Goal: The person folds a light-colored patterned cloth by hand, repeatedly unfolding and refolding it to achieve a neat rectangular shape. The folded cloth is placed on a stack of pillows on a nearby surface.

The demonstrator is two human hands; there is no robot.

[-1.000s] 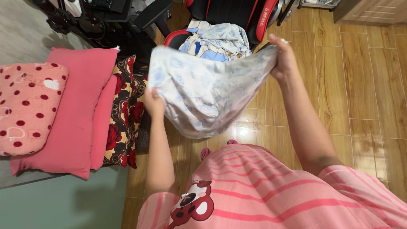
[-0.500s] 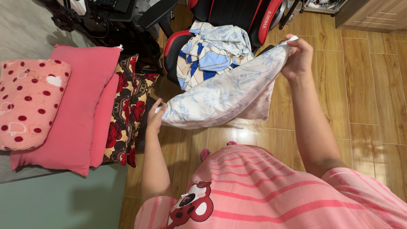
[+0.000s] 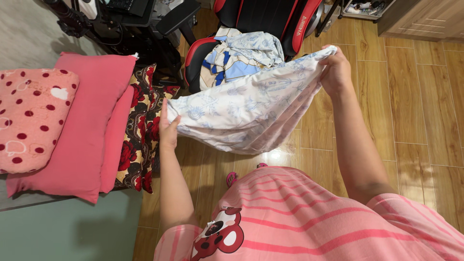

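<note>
Pillowcase [image 3: 246, 111] stretched between both hands, seemingly.

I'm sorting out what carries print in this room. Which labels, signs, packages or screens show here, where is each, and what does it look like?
Chair label: lettering strip on the red side wing of the black-and-red chair, top centre; narrow, light on red.
Shirt patch: cartoon bear figure on the pink striped shirt, bottom centre; red, white, black.
No packages, signs or screens can be made out.
</note>
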